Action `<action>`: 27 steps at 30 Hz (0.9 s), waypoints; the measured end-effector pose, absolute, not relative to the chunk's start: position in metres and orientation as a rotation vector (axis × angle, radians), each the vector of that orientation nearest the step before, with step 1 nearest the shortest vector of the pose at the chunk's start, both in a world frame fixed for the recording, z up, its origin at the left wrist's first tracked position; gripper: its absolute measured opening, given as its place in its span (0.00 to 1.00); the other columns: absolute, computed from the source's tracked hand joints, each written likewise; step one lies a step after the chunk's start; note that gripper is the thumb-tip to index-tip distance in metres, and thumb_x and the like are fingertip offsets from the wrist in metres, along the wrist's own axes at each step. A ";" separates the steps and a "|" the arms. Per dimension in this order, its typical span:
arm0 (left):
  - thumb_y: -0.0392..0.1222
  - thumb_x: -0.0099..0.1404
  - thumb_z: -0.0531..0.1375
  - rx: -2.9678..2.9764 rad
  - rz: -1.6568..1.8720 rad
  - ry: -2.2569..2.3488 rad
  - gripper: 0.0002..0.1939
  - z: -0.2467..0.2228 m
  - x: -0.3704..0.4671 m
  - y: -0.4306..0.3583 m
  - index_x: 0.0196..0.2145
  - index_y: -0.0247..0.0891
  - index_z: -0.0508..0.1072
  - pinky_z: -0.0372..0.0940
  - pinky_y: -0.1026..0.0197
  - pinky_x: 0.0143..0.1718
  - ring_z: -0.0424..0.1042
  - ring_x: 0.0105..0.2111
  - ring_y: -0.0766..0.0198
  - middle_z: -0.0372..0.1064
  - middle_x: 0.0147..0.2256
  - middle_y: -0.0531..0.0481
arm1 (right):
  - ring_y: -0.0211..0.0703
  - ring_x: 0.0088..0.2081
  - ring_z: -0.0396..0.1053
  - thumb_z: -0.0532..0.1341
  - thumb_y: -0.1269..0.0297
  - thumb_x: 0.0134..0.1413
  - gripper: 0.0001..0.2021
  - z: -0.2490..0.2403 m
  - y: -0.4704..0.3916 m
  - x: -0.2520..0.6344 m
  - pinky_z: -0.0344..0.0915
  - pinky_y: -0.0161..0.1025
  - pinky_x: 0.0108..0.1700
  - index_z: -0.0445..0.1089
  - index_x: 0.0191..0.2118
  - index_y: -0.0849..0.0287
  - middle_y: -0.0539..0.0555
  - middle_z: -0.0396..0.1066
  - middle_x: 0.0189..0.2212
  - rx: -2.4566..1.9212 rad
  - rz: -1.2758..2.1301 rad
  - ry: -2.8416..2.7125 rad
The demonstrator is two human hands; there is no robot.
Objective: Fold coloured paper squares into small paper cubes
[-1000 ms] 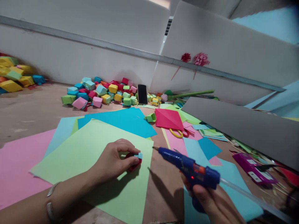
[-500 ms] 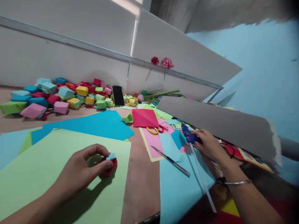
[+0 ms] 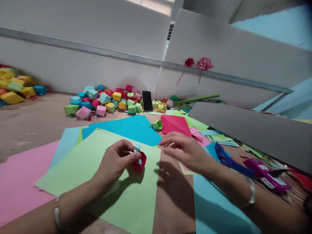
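My left hand (image 3: 118,159) is closed in a pinch on a small red paper box (image 3: 142,162) with a light blue paper piece (image 3: 137,149) at its top, just above the light green sheet (image 3: 107,182). How the two paper parts join is hidden by my fingers. To the right, my right hand (image 3: 186,152) hovers with fingers stretched out and nothing in them, near the red paper square (image 3: 174,125). A blue glue gun (image 3: 227,159) lies beyond my right wrist, beside a purple and white device (image 3: 264,174).
Many coloured paper boxes (image 3: 101,110) are heaped along the wall, with another pile (image 3: 14,84) at far left. A phone (image 3: 147,100) leans at the back. Blue (image 3: 124,128) and pink sheets (image 3: 29,182) lie around. A grey board (image 3: 243,130) slants along the right.
My right hand has let go of the glue gun, which now lies at the right, and has moved left toward my left hand. The view has turned left.
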State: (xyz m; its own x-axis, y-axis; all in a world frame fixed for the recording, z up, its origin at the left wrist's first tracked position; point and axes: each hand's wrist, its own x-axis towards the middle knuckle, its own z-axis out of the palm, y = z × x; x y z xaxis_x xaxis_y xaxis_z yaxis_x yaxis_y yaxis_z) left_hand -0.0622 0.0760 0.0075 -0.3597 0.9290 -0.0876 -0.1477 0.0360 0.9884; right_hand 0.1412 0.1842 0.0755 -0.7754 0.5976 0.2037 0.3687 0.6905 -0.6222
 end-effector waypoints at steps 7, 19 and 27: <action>0.46 0.50 0.70 0.693 1.616 1.293 0.17 0.002 -0.070 0.082 0.27 0.38 0.65 0.60 0.65 0.25 0.69 0.24 0.66 0.69 0.23 0.55 | 0.42 0.39 0.66 0.68 0.66 0.48 0.08 0.030 0.147 0.061 0.64 0.40 0.41 0.69 0.33 0.59 0.53 0.70 0.35 -0.659 0.832 -2.316; 0.38 0.52 0.64 0.953 1.466 1.517 0.07 0.017 -0.068 0.082 0.31 0.36 0.73 0.68 0.59 0.36 0.74 0.33 0.61 0.76 0.33 0.46 | 0.39 0.28 0.66 0.65 0.62 0.46 0.08 0.027 0.171 0.068 0.63 0.37 0.31 0.67 0.27 0.59 0.50 0.69 0.25 -0.962 1.200 -1.995; 0.32 0.43 0.68 1.580 1.244 1.779 0.24 0.038 -0.091 0.174 0.40 0.34 0.73 0.60 0.45 0.54 0.66 0.52 0.45 0.71 0.48 0.40 | 0.38 0.30 0.67 0.68 0.60 0.44 0.11 0.056 0.185 0.129 0.65 0.36 0.32 0.68 0.29 0.59 0.50 0.70 0.26 -0.955 1.311 -1.813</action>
